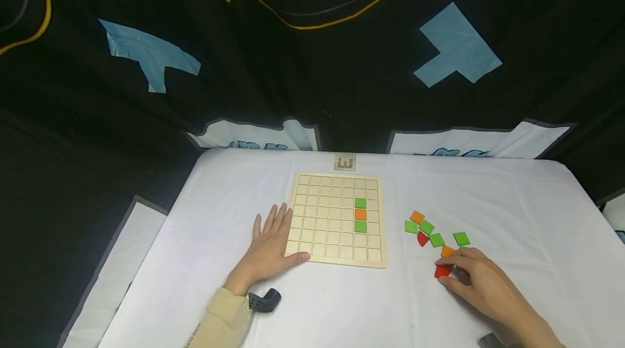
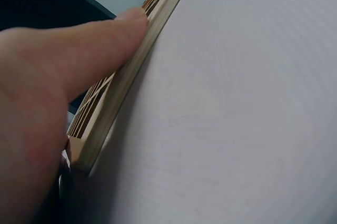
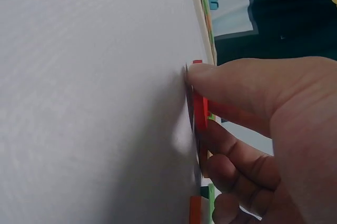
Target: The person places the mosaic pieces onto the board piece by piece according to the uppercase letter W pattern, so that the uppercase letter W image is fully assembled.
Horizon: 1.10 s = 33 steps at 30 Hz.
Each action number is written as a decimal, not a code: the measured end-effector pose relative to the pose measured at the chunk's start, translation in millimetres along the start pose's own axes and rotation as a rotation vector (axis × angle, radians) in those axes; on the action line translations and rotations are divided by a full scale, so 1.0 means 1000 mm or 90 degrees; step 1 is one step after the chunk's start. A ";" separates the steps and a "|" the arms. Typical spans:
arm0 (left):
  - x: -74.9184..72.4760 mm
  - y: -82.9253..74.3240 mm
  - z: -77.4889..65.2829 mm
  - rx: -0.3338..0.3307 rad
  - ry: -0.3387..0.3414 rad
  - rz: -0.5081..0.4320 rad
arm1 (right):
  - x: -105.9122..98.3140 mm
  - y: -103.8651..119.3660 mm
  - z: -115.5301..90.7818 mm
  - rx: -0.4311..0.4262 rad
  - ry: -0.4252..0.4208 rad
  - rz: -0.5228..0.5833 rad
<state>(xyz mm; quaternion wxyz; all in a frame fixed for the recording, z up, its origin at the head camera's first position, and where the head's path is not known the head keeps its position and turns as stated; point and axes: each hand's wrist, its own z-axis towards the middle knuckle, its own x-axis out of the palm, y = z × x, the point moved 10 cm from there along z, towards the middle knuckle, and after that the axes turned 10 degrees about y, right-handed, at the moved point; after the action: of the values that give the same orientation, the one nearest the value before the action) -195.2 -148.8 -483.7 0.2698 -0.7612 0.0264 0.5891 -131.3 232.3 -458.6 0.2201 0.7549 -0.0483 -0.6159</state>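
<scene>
A pale wooden grid board [image 1: 322, 221] lies on the white-covered table. In its right part, a green tile [image 1: 360, 203], an orange tile [image 1: 360, 214] and a second green tile [image 1: 360, 226] form a column. My left hand [image 1: 266, 253] rests with spread fingers along the board's left side, its thumb on the near edge. Off to the right, my right hand [image 1: 483, 280] pinches a red square tile [image 1: 442, 271] between thumb and fingers. The right wrist view shows this red tile [image 3: 200, 109] on edge, slightly raised from the cloth.
Loose tiles lie between board and right hand: orange [image 1: 417, 217], several green [image 1: 437, 240], and a red rounded piece [image 1: 422, 238]. Another orange tile [image 1: 447, 251] is partly under the right fingers. A small patterned square [image 1: 345, 162] sits beyond the board.
</scene>
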 end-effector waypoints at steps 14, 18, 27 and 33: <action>-0.002 -0.001 -0.001 -0.004 -0.001 -0.003 | -0.010 0.010 0.003 -0.058 -0.052 0.017; -0.002 -0.002 -0.001 0.001 -0.005 -0.003 | -0.009 0.016 0.006 -0.067 -0.066 0.015; 0.001 -0.001 -0.001 0.001 0.005 0.003 | -0.007 0.028 0.013 -0.057 -0.066 0.021; 0.001 0.000 -0.001 0.003 0.003 0.003 | -0.008 0.037 0.019 -0.073 -0.078 0.030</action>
<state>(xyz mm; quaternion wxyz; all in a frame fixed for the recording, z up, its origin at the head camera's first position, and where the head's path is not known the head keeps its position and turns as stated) -194.0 -148.8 -484.2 0.2701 -0.7619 0.0299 0.5880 -143.5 196.5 -439.3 0.2740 0.7005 -0.0439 -0.6575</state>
